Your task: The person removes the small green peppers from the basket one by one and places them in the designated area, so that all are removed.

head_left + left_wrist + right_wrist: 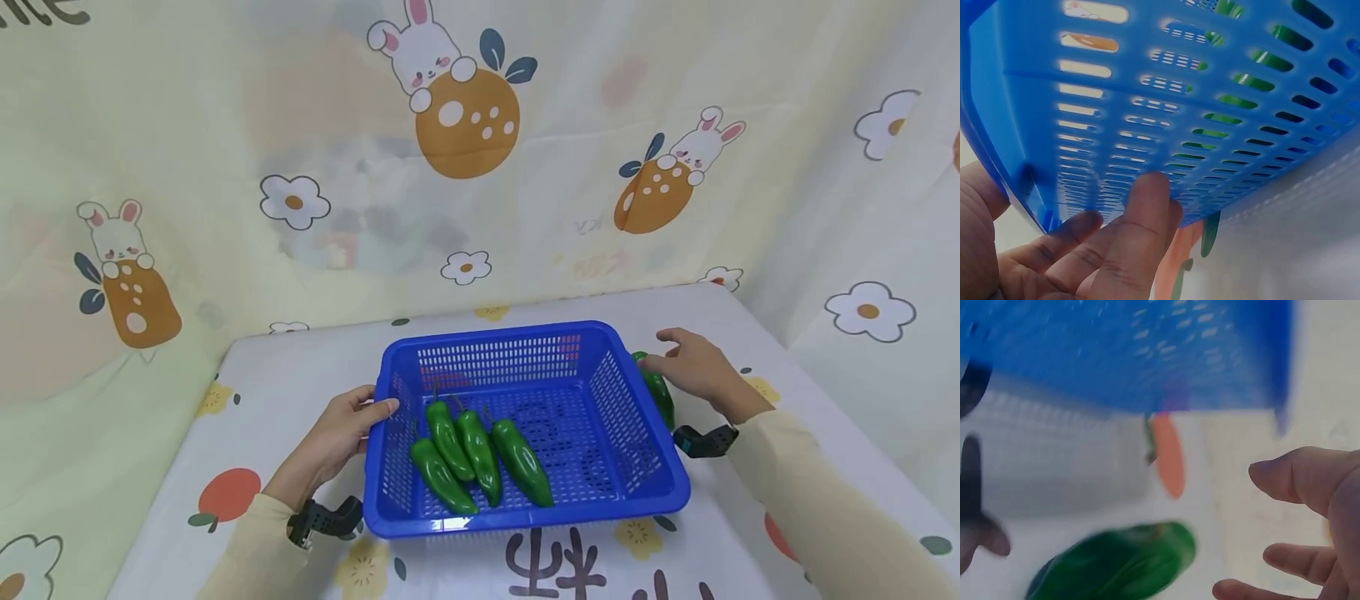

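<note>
A blue plastic basket (577,508) with slotted walls is held off the table. My left hand (341,437) grips its left side, thumb over the rim and fingers under the slotted plastic, as the left wrist view shows. Several green peppers (522,462) lie inside, toward the basket's left half. Beyond the basket's right wall, another green pepper (660,396) rests on the table, partly hidden by that rim in the head view. My right hand (693,367) hovers beside this pepper with fingers apart, holding nothing; the right wrist view shows the hand clear of the basket.
A white cloth with printed fruit, flowers and lettering covers the table (300,367). Behind it hangs a pale curtain (360,275) printed with rabbits and flowers, which continues along both sides.
</note>
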Tool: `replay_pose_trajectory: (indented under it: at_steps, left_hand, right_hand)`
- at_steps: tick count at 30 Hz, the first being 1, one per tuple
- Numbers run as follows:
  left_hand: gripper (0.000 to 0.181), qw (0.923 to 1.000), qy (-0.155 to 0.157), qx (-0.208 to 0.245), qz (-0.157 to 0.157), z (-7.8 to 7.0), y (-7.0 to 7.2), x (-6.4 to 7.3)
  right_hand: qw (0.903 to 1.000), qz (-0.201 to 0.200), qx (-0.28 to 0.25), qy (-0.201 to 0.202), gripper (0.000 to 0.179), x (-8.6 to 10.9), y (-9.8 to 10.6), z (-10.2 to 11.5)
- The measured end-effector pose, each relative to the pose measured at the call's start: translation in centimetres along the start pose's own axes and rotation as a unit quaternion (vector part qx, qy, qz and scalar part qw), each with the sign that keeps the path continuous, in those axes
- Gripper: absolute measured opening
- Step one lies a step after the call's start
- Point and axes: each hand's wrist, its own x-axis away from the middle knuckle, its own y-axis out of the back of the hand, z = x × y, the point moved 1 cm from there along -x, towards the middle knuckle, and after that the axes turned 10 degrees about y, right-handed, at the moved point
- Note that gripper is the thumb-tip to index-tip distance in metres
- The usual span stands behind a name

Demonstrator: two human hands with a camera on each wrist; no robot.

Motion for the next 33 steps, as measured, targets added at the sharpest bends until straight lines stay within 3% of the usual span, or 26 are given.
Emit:
replay_pose_trajectory:
  at_steps: [6,13,24,29,33]
  left_hand:
    - [0.05,1.0,-0.003,0.0,0.0,-0.2,-0.1,-0.1]
    - [0.049,1.0,-0.003,0.004,-0.002,-0.2,0.0,-0.1]
    - [0.05,1.0,-0.006,0.001,-0.001,-0.2,-0.1,0.0]
    - [0.053,0.9998,-0.02,0.0,0.003,-0.3,-0.1,0.3]
    - [0.054,0.9998,-0.018,0.001,0.004,-0.3,-0.1,0.4]
  right_hand:
    - [0.999,-0.03,0.009,0.032,0.081,0.5,1.3,3.1]
    - [0.9962,-0.032,-0.002,0.08,0.081,1.2,1.4,7.6]
    - [0.988,0.007,-0.037,0.15,0.074,1.1,-3.1,12.3]
    - [0.9868,0.048,-0.075,0.135,0.077,0.5,-5.8,13.0]
    - [0.9818,0.087,-0.136,0.1,0.079,0.3,-7.8,13.2]
